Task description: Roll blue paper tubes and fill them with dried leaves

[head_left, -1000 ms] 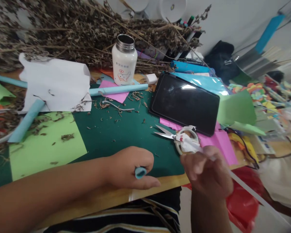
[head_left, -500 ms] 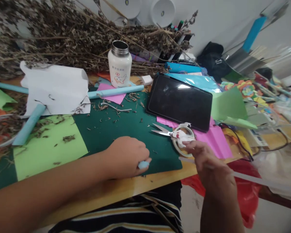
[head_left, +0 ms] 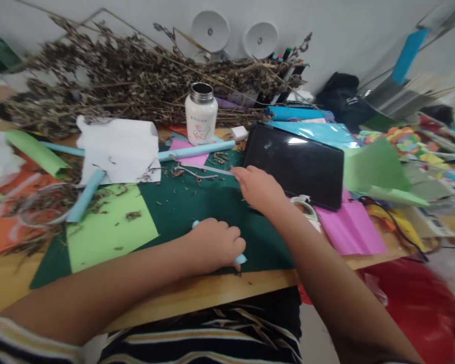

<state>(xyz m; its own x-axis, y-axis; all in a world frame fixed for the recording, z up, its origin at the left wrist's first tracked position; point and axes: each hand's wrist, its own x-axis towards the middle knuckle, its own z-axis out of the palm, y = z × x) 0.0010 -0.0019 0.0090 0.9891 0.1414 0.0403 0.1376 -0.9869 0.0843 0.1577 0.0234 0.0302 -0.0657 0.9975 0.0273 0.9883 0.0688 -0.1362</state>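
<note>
My left hand is closed around a light blue paper roll close to the front edge of the green mat. The roll's two ends stick out on either side of the fist. Farther forward, my right hand pinches the end of a thin whitish strip, which stretches left over the mat. Another thin strip lies just below it among plant crumbs. A roll of tape shows partly beside my right forearm, with white tissue. The scissors are hidden behind that arm.
A black tablet lies right of the mat, above pink paper. An uncapped white bottle stands behind. Dried plants fill the back. At left are white paper, green paper and another blue roll.
My right hand has moved forward and left from the mat's right edge, bringing the strip over the mat. My left hand still grips the blue paper roll. The view has shifted slightly.
</note>
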